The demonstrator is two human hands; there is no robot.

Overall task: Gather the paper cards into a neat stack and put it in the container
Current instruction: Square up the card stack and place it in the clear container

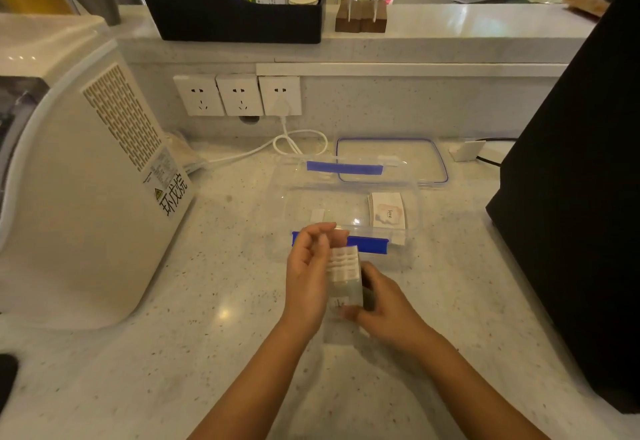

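A thick stack of white paper cards [344,275] stands on its edge on the counter, just in front of the clear container [414,207] with blue clips. My left hand [308,273] presses flat against the stack's left side with fingers extended. From the right and front, my right hand [384,304] grips the stack's lower end. Inside the container, at its right end, lies another small pile of cards [388,211] printed "love". The container's clear lid [391,159] with a blue seal lies behind it.
A white appliance [86,169] fills the left side of the counter. A tall black machine [575,180] stands on the right. Wall sockets [239,95] and a looped white cable [298,143] are behind the container. A raised ledge with a black organizer [235,10] runs along the back.
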